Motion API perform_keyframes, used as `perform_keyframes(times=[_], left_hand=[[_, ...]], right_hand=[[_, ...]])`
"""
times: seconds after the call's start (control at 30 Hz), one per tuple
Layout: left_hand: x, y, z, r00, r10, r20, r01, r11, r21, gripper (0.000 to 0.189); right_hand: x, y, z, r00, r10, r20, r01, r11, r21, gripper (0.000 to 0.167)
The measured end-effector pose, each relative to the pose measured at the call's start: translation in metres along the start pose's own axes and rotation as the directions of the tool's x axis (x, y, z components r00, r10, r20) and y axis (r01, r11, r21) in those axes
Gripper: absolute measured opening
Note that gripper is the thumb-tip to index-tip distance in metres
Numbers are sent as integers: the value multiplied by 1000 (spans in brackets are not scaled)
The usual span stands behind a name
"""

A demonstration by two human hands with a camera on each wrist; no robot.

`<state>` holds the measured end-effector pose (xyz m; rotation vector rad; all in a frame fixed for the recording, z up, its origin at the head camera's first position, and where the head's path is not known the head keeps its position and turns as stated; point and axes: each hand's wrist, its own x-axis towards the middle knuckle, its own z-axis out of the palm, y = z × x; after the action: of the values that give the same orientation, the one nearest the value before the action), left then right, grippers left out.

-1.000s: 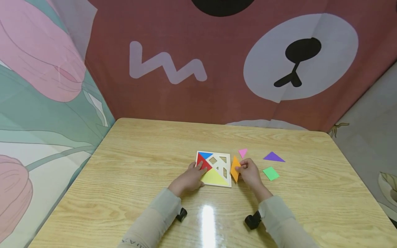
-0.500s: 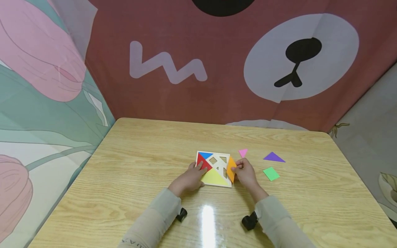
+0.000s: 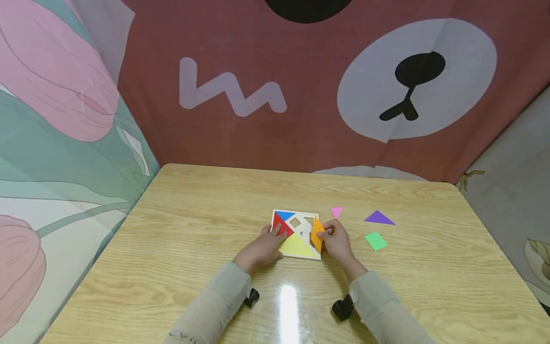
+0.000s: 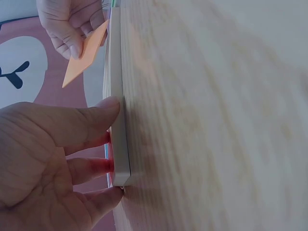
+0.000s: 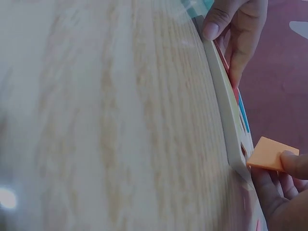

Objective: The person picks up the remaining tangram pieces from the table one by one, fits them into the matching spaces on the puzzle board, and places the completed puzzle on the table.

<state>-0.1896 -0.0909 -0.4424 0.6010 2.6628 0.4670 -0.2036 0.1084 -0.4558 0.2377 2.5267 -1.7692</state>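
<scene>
In the head view, a square tangram board (image 3: 306, 230) lies flat on the table, with blue (image 3: 284, 216), red (image 3: 280, 223) and yellow (image 3: 297, 246) triangles in it and several cut-outs bare. My left hand (image 3: 263, 246) rests on its left side, straight fingers on the red triangle. The left wrist view shows the thumb (image 4: 96, 115) against the board's near edge. Between thumb and fingers, my right hand (image 3: 338, 240) pinches an orange parallelogram piece (image 3: 317, 234), tilted up over the board's right side. The right wrist view shows this orange piece (image 5: 270, 153) close to the board's corner.
Loose on the table (image 3: 193, 239), right of the board, lie a small pink triangle (image 3: 337, 211), a purple triangle (image 3: 380, 218) and a green square (image 3: 375, 241). A printed bear curtain (image 3: 309, 138) hangs behind the table's far edge.
My right hand has moved left with the orange piece, from beside the board to over its right side. The left hand and the board have stayed put.
</scene>
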Motion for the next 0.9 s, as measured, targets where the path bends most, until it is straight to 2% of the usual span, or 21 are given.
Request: perform_keyframes(times=[0.53, 0.9], left_hand=[[-2, 1, -2, 1000, 1, 5, -1, 1000, -26, 56], [0, -1, 0, 1000, -13, 11, 14, 999, -31, 57]], right_hand=[[-2, -3, 5, 1000, -25, -1, 25, 1000, -7, 14], [-6, -3, 7, 995, -96, -20, 95, 993, -76, 14]])
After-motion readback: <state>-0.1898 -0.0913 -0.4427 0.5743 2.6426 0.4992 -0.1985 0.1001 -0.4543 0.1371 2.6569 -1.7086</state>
